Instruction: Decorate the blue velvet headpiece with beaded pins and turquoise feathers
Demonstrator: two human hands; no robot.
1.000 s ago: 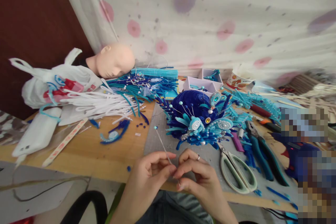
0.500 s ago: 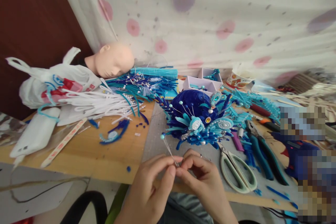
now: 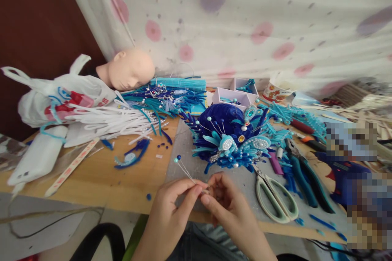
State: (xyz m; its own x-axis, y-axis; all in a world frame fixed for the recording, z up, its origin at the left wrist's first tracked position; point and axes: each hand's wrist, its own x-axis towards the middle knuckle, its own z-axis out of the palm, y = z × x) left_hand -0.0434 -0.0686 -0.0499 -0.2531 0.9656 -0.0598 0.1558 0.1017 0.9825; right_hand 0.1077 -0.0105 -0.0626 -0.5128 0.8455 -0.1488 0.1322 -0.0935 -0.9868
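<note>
Between thumb and forefinger my left hand (image 3: 176, 204) pinches thin wires (image 3: 185, 169) tipped with a light blue bead and a dark blue bead; they slant up to the left. My right hand (image 3: 228, 204) is beside it, fingers curled and pressed together at the lower wire ends; what exactly it grips is too small to make out. Just beyond both hands sits a blue ornament (image 3: 232, 138) with pearls, gems, petals and beaded wires standing up from it. Green-handled scissors (image 3: 275, 197) lie to the right of my right hand.
Pliers (image 3: 309, 179) and a blue glue gun (image 3: 339, 171) lie at the right. Small white boxes (image 3: 231, 97) are behind the ornament. At the left are white strips (image 3: 113, 122), a plastic bag (image 3: 70, 98), a power bank (image 3: 39, 155) and a mannequin head (image 3: 131, 69).
The beaded wires have tilted further left, and two bead tips now show apart. My hands have shifted slightly left, with the right fingers lifted a little. The whole view has moved slightly.
</note>
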